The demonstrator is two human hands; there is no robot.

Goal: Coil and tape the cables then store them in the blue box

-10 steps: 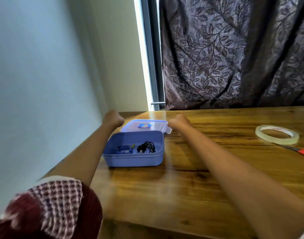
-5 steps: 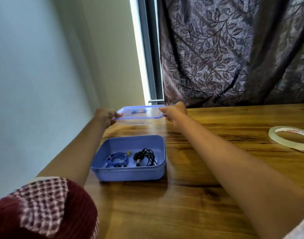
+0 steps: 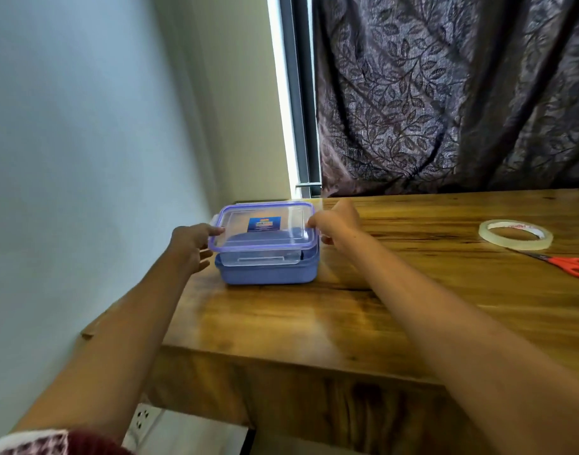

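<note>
The clear lid (image 3: 263, 228) is pinched at its ends by the left hand (image 3: 190, 242) and the right hand (image 3: 335, 221), just above the blue box (image 3: 268, 274). If it is lowered crooked, one edge could be left sticking up.

Both forearms are bare from the wrist back towards the elbow, and neither the left hand (image 3: 193, 243) nor the right hand (image 3: 339, 221) shows a ring, watch, band or glove. Far back from the left hand's fingertips, at the upper arm, sits the short maroon-and-white checked woven fabric sleeve (image 3: 48, 443), edged with a pale band and a plain maroon patch beside it. The right arm's sleeve lies outside the view.
</note>
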